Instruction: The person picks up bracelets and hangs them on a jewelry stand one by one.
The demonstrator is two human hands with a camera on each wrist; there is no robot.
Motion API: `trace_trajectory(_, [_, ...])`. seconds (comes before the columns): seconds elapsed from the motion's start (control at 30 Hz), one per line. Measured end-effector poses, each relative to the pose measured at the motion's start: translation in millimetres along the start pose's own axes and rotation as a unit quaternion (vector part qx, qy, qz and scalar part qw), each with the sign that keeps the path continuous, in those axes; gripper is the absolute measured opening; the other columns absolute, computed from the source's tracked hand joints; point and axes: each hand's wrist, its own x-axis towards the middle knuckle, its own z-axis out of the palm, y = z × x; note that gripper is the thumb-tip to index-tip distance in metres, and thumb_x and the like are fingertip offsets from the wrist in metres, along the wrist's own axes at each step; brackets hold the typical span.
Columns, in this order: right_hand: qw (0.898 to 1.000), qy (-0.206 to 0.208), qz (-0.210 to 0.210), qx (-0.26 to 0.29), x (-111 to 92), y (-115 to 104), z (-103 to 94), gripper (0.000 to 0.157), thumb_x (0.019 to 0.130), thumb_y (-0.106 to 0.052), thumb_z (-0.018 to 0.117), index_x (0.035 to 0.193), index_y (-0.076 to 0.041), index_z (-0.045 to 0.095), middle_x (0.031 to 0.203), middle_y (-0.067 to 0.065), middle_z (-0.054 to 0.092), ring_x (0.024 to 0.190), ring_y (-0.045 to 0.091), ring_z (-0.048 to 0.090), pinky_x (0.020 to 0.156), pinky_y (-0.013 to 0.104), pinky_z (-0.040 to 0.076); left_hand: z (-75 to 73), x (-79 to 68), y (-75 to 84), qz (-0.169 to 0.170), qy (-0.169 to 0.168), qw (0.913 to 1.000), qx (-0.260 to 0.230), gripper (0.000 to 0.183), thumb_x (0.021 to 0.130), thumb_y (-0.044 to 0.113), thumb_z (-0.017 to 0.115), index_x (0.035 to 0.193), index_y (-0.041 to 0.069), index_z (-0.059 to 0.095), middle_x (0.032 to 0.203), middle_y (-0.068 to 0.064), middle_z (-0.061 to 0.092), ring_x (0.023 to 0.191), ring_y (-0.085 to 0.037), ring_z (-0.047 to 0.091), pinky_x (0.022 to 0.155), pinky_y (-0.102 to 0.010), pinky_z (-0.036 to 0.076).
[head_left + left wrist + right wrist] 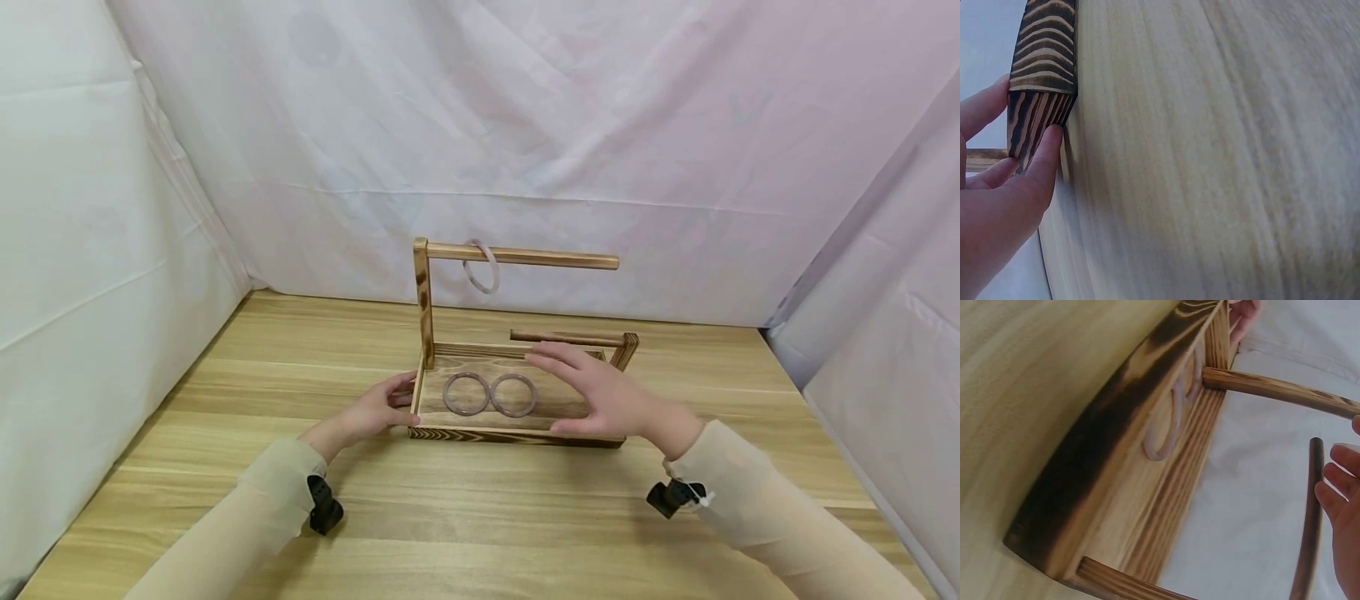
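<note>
A wooden tray stand with two bars lies on the table. My left hand holds its left end, thumb at the front corner and fingers by the end wall. Two pale purple bangles, a left one and a right one, lie flat side by side in the tray. A third bangle hangs on the tall upper bar. Over the tray's right part is my right hand, fingers extended and holding nothing. Behind its fingertips runs the lower bar.
The wood-grain table extends around the stand. White cloth hangs behind it and at both sides. A black wrist camera sits on the left sleeve, another camera on the right.
</note>
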Motion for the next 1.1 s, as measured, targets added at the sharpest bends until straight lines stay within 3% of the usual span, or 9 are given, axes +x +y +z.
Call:
trace_trajectory(0.13, [1.0,-0.013,0.011,0.007,-1.7,3.7,9.8,0.086,0.073,-0.034,0.078,0.145,-0.011,0.034,0.147,0.013,0.034,0.133,0.03,0.038,0.1,0.049,0.043,0.0,0.8,-1.0,0.002,0.0,1.0,-0.001,0.081,0.085,-0.002,0.063,0.148,-0.004,0.013,0.146,-0.031,0.028,0.134,-0.045,0.032,0.107,-0.048,0.038])
trace_trajectory(0.37, [0.999,-0.03,0.026,0.004,-1.7,12.5,26.5,0.082,0.079,-0.042,0.071,0.146,-0.015,0.033,0.146,0.011,0.035,0.133,0.028,0.038,0.101,0.048,0.043,-0.3,2.2,-2.6,0.001,-0.001,1.0,0.005,0.081,0.085,0.0,0.064,0.148,-0.003,0.013,0.146,-0.03,0.028,0.134,-0.045,0.033,0.107,-0.048,0.038])
trace_trajectory(0.67, [0.994,-0.063,0.094,0.011,0.4,20.5,39.9,0.079,0.083,-0.044,0.067,0.147,-0.016,0.031,0.149,0.012,0.032,0.134,0.03,0.038,0.103,0.051,0.041,-0.3,0.7,-0.4,-0.003,0.001,1.0,0.0,0.081,0.084,-0.001,0.064,0.148,-0.003,0.013,0.146,-0.03,0.028,0.134,-0.045,0.032,0.107,-0.049,0.037])
trace_trajectory(1.1, [0.988,-0.087,0.131,-0.001,8.4,27.6,57.6,0.08,0.083,-0.052,0.062,0.149,-0.022,0.027,0.152,0.01,0.03,0.136,0.032,0.035,0.108,0.052,0.035,-1.5,0.7,-2.9,0.001,-0.008,0.9999,-0.012,0.081,0.084,-0.001,0.063,0.148,-0.004,0.013,0.146,-0.031,0.027,0.134,-0.046,0.032,0.106,-0.048,0.039])
